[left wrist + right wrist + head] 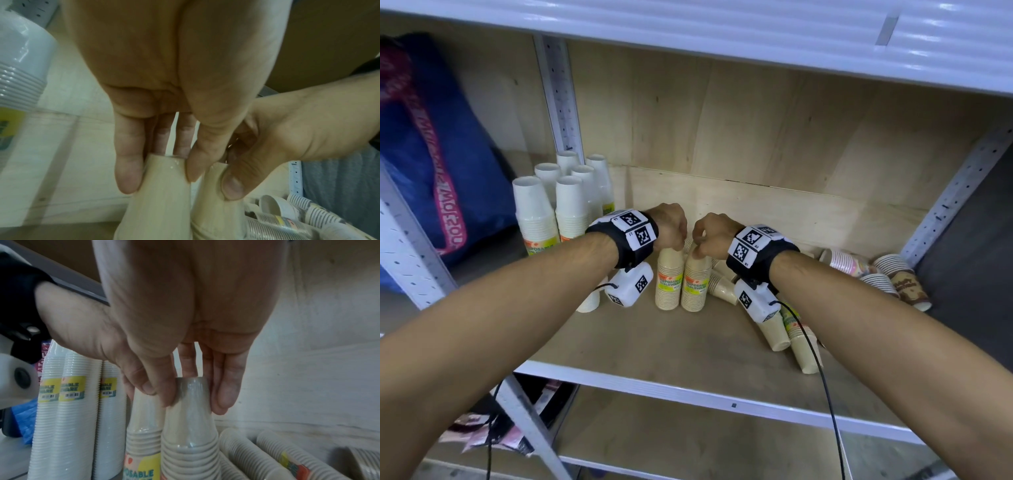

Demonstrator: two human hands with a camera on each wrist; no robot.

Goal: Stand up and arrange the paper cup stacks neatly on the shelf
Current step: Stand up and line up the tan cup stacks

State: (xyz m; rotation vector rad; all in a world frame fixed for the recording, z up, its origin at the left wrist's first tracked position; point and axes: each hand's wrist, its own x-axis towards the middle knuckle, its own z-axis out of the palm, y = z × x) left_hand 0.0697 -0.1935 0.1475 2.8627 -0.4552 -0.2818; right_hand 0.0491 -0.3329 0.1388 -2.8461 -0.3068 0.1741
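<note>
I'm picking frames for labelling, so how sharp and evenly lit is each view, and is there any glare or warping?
Head view: sharp and evenly lit, though the wide lens bows the shelf edges, and glare streaks the white panel above. Left wrist view: dim, the left hand fairly clear, the white cup stack at the edge smeared. Right wrist view: soft, with sheen on the wrapped beige stack the right hand grips.

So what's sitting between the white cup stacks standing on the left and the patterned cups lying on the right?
In the head view: two upright beige stacks, gripped at their tops by both hands, then toppled beige stacks.

Wrist bands hide much of the fallen tan stacks (724, 286).
</note>
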